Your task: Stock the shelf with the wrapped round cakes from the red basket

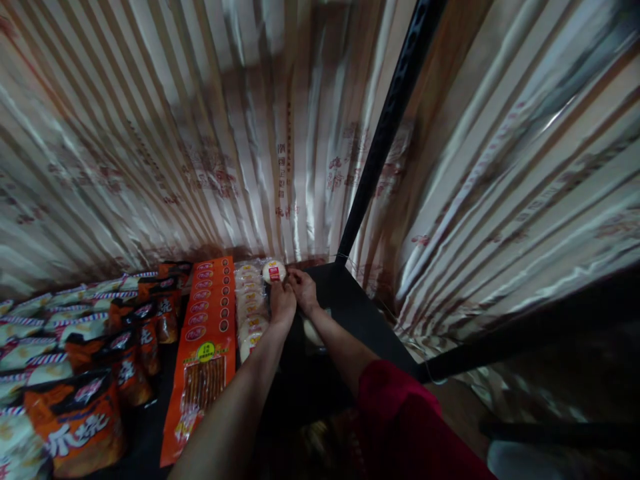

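A round white food item in clear wrap with a red label [274, 272] is at the far end of the black shelf [350, 307]. My left hand [283, 301] is closed on the near edge of this packet. My right hand [303, 289] touches the left one, its fingers pinched together by the packet's right side; what they grip is hidden. Left of my hands runs a row of similar clear-wrapped white packets [251, 297]. Another pale round packet [314, 332] lies partly under my right forearm.
Overlapping orange snack packs [207, 320] line the shelf to the left. Beyond them stand orange-and-black bags [80, 427] and several white bags with striped tops [57, 327]. A black upright post [375, 160] rises at the back corner, before pleated printed sheeting [240, 133].
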A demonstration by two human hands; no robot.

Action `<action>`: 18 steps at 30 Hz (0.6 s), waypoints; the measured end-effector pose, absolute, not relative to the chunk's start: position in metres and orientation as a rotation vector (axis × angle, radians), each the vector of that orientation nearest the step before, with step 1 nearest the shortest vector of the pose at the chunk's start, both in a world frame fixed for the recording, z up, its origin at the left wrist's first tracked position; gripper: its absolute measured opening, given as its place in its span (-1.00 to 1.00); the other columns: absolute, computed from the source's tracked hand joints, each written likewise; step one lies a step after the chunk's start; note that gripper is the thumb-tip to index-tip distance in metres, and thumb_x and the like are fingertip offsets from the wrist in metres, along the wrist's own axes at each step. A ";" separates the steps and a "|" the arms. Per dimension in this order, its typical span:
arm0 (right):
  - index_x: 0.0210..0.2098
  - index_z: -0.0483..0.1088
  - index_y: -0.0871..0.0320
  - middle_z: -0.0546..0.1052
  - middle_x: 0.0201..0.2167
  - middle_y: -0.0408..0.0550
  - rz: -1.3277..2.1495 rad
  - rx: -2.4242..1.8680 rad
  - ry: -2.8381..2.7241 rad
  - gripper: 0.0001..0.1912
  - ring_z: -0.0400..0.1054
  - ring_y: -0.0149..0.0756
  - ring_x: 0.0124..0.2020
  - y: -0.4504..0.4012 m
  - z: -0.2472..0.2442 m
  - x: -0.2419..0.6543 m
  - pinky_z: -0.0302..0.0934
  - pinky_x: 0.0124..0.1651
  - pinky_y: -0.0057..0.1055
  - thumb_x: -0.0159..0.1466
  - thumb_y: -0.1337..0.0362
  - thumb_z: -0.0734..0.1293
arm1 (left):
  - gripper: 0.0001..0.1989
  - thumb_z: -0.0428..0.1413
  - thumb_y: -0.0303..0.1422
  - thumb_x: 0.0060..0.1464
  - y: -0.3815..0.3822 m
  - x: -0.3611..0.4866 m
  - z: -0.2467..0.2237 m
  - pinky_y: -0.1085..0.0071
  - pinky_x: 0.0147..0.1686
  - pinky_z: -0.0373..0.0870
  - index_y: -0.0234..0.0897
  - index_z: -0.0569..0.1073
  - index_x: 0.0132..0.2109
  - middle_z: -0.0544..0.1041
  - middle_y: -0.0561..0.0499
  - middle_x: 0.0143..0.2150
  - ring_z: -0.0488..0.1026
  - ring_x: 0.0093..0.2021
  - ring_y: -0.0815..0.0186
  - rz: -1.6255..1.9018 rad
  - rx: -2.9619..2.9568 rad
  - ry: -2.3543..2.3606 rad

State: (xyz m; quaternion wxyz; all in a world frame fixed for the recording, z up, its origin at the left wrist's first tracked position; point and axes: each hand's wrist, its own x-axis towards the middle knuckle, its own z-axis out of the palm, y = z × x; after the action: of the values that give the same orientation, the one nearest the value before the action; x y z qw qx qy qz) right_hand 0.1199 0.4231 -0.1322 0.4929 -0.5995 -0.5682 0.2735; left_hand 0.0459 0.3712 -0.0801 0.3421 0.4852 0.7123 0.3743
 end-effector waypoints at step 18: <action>-0.33 0.50 0.17 0.54 -0.30 -0.03 0.617 -1.548 -1.482 -0.73 0.42 -0.32 -0.27 0.320 -0.110 0.126 0.27 -0.12 -0.40 0.14 0.38 0.17 | -0.76 -0.06 -0.54 -0.01 0.286 0.051 -0.073 0.43 -0.15 0.30 -0.35 0.44 -0.20 0.53 -0.14 -0.19 0.45 -0.13 0.25 0.939 1.287 1.848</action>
State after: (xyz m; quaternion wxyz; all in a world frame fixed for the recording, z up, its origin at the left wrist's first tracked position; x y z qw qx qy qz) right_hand 0.1256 0.3198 -0.1095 0.4402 -0.6232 -0.5968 0.2483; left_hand 0.0509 0.2859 -0.0735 0.3436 0.4954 0.7113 0.3615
